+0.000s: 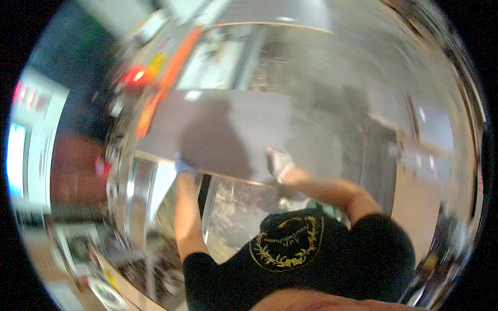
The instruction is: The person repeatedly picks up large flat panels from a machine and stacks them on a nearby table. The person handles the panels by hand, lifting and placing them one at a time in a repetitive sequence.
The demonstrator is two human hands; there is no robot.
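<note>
A flat grey-brown panel (pixel 249 124) with a pale edge lies in front of me, above a machine frame. My left hand (pixel 184 165), in a bluish glove, grips its near edge towards the left. At the panel's near right corner is my right hand (pixel 280 165) in a whitish glove, its fingers closed round the edge with the thumb side on top. The fingers under the board are hidden, and motion blurs both hands. A dark shadow falls across the panel's middle.
An orange bar (pixel 168 78) runs along the panel's left side, near a red rounded object (pixel 138 76). Another grey panel (pixel 280 13) lies at the far end. A lit screen (pixel 17 160) stands far left. Brown boards (pixel 417 207) are stacked to the right.
</note>
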